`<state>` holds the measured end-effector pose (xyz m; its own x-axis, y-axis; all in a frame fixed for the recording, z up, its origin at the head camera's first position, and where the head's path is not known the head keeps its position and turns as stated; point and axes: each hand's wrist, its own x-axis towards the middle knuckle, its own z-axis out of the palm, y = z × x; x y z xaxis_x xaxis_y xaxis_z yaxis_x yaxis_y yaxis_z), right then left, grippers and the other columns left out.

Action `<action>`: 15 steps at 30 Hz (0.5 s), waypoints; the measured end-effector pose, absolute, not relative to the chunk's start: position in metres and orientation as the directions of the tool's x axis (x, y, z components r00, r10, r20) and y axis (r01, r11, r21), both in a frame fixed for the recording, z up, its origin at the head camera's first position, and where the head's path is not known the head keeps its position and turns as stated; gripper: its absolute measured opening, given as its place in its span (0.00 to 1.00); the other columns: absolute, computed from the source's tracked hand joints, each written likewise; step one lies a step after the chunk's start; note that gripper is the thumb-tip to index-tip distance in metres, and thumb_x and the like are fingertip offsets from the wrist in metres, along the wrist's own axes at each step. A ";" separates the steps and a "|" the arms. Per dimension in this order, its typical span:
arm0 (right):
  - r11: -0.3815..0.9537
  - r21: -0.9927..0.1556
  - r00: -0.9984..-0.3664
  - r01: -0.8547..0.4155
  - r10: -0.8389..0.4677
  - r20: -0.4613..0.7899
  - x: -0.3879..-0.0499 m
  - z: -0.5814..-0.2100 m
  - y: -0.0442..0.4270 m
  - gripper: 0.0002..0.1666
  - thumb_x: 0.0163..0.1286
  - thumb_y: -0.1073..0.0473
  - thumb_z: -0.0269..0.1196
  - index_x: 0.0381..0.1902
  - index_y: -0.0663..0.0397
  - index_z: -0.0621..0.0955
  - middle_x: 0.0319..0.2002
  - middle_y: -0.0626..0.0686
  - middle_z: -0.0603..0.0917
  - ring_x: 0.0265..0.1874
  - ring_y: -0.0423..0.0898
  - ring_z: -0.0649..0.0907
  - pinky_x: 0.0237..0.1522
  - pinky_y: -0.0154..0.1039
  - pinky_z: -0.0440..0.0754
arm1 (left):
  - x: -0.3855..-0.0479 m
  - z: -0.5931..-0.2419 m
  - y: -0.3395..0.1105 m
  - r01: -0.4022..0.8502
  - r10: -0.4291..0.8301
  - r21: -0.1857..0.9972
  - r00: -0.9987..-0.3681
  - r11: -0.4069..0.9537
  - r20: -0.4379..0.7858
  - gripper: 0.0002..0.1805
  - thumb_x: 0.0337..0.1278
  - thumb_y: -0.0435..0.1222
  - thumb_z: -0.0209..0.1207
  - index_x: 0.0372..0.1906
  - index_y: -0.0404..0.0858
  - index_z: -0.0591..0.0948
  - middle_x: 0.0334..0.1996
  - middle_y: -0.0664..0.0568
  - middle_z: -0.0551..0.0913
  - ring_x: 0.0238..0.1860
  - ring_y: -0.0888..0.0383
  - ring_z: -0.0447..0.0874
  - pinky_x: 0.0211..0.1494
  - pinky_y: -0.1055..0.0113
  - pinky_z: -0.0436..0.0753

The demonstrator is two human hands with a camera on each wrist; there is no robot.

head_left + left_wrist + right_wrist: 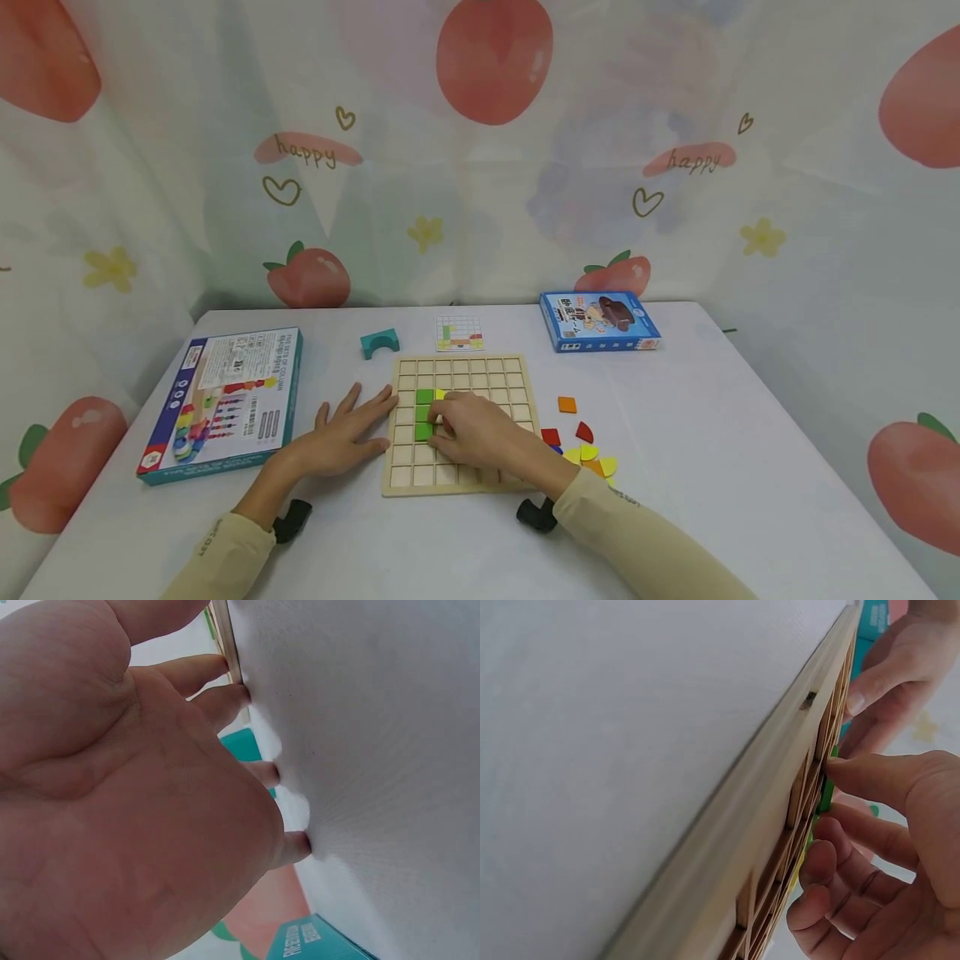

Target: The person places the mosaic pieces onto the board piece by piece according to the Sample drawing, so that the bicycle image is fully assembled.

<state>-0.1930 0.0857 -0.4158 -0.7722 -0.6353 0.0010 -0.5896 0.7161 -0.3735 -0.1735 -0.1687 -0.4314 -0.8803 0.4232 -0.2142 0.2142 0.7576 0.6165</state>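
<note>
The person's right hand point(480, 429) is over a wooden grid board point(435, 492), with its thumb and forefinger pinching a green square point(827, 789). That square appears to be the lowest of three green squares point(424, 397) in an upright column near the board's left side. The other fingers of this hand curl loosely beside it. A yellow piece point(440, 393) sits just right of the top green square, partly hidden by the hand.

The left hand point(341, 437) holds nothing; its fingers are spread and released, the tips down at the board's left edge and on the worktop point(420, 550) beside it.

To the right of the board lie an orange square point(567, 405), a red square point(551, 437), a red rounded wedge point(585, 432) and a cluster of yellow pieces point(589, 452), some overlapping. Just beyond the board's far edge is a small pattern card point(460, 333) printed with a coloured grid, and left of that a teal arch block point(380, 342). A large flat box point(240, 392) lies at the left of the worktop, and a blue box point(600, 322) at the far right. A fruit-printed curtain point(465, 192) hangs behind.
</note>
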 end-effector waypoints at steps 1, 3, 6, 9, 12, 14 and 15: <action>0.717 -0.374 -0.773 -0.588 -0.634 0.000 -0.193 -0.416 0.085 0.15 0.73 0.48 0.70 0.52 0.48 0.87 0.27 0.43 0.76 0.26 0.36 0.73 0.28 0.29 0.70 | -0.174 -0.431 -0.169 0.213 0.422 0.616 -0.881 0.759 -0.215 0.40 0.76 0.46 0.59 0.86 0.47 0.58 0.88 0.47 0.49 0.87 0.32 0.25 0.77 0.20 0.25; 0.717 -0.375 -0.774 -0.587 -0.633 -0.001 -0.193 -0.416 0.085 0.15 0.74 0.48 0.70 0.52 0.48 0.88 0.27 0.43 0.76 0.26 0.36 0.74 0.28 0.29 0.70 | -0.174 -0.431 -0.169 0.212 0.420 0.613 -0.881 0.761 -0.217 0.40 0.76 0.47 0.59 0.86 0.48 0.58 0.88 0.48 0.49 0.87 0.32 0.25 0.78 0.21 0.25; 0.717 -0.375 -0.773 -0.588 -0.635 -0.002 -0.193 -0.416 0.084 0.15 0.74 0.48 0.70 0.52 0.48 0.88 0.27 0.43 0.76 0.27 0.37 0.74 0.28 0.29 0.70 | -0.175 -0.432 -0.169 0.209 0.419 0.615 -0.881 0.760 -0.219 0.40 0.76 0.46 0.59 0.86 0.47 0.58 0.88 0.47 0.49 0.87 0.32 0.25 0.78 0.21 0.24; 0.719 -0.367 -0.772 -0.590 -0.636 -0.003 -0.193 -0.417 0.084 0.15 0.74 0.48 0.70 0.52 0.48 0.87 0.27 0.43 0.76 0.27 0.37 0.74 0.28 0.29 0.71 | -0.175 -0.432 -0.169 0.206 0.418 0.616 -0.881 0.760 -0.221 0.40 0.76 0.46 0.59 0.86 0.47 0.58 0.88 0.48 0.48 0.87 0.32 0.25 0.78 0.21 0.24; 0.721 -0.363 -0.773 -0.590 -0.634 -0.004 -0.193 -0.416 0.084 0.15 0.74 0.48 0.70 0.52 0.48 0.87 0.26 0.42 0.76 0.28 0.37 0.74 0.29 0.29 0.71 | -0.175 -0.433 -0.169 0.205 0.416 0.616 -0.882 0.761 -0.221 0.40 0.76 0.46 0.59 0.86 0.48 0.58 0.88 0.48 0.48 0.87 0.33 0.24 0.78 0.21 0.23; 0.722 -0.366 -0.775 -0.587 -0.633 -0.007 -0.193 -0.416 0.085 0.15 0.74 0.48 0.70 0.53 0.48 0.87 0.26 0.42 0.76 0.28 0.37 0.75 0.29 0.29 0.71 | -0.175 -0.434 -0.169 0.205 0.416 0.616 -0.882 0.761 -0.220 0.40 0.76 0.46 0.59 0.86 0.48 0.58 0.88 0.49 0.49 0.88 0.33 0.25 0.78 0.22 0.23; 0.723 -0.368 -0.775 -0.585 -0.632 -0.008 -0.193 -0.415 0.085 0.15 0.74 0.48 0.70 0.53 0.48 0.87 0.26 0.42 0.76 0.28 0.37 0.75 0.29 0.29 0.71 | -0.175 -0.434 -0.170 0.206 0.417 0.616 -0.882 0.760 -0.220 0.40 0.76 0.46 0.59 0.86 0.49 0.58 0.88 0.49 0.49 0.88 0.33 0.25 0.78 0.22 0.23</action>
<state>-0.1926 0.0847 -0.4154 -0.7752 -0.6317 -0.0080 -0.5851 0.7226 -0.3683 -0.1752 -0.1695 -0.4336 -0.8819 0.4169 -0.2202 0.2055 0.7603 0.6162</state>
